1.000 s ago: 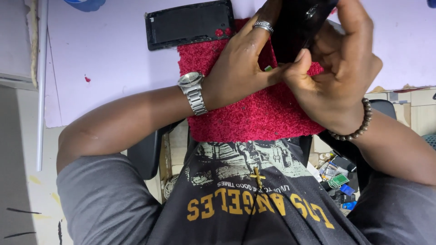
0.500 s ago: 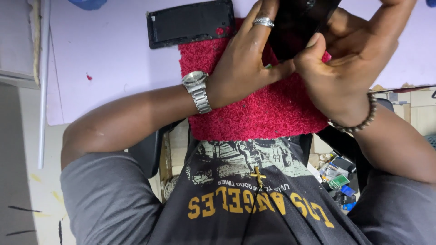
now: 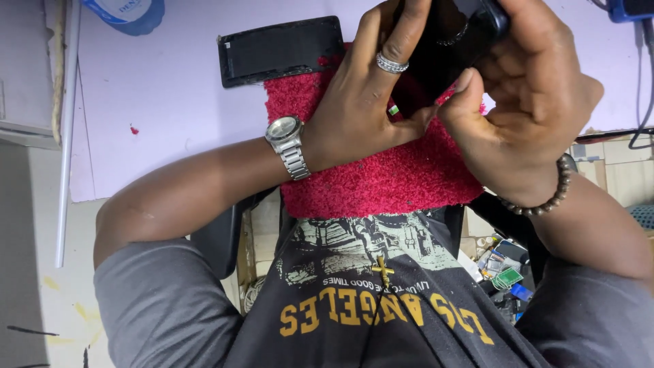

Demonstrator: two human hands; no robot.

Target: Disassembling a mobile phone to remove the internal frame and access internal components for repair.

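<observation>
Overhead, head view only. I'm looking down past the person's chest to a pale lilac desk [image 3: 157, 102].

- Left hand [image 3: 368, 102], the one with a ringed finger and a steel wristwatch [image 3: 289, 143], sits at about 12 o'clock in the frame. Its fingers are curled around the left side of a black phone-like device [image 3: 443, 51], and the thumb reaches toward 3 o'clock under it.
- Right hand [image 3: 524, 102], the one with a brown bead bracelet [image 3: 545, 201] on the wrist, is at about 1 o'clock. It is closed on the device's right side, with the thumb pressed onto the dark face.
- The device is held up between both hands at 12 to 1 o'clock, tilted, above a red fuzzy mat [image 3: 381, 177]. I cannot tell whether it touches the mat.
- The mat lies at frame centre, overhanging the desk's near edge toward the torso.
- A second black flat panel [image 3: 283, 49] lies on the desk at 11 o'clock of the mat. Its right end overlaps the mat's far corner, just beside the left fingers.
- A blue object [image 3: 126, 12] is at far 10 o'clock, cut off by the frame.
- A dark cable [image 3: 640, 95] hangs at 2 o'clock, well apart from the hands.
</observation>
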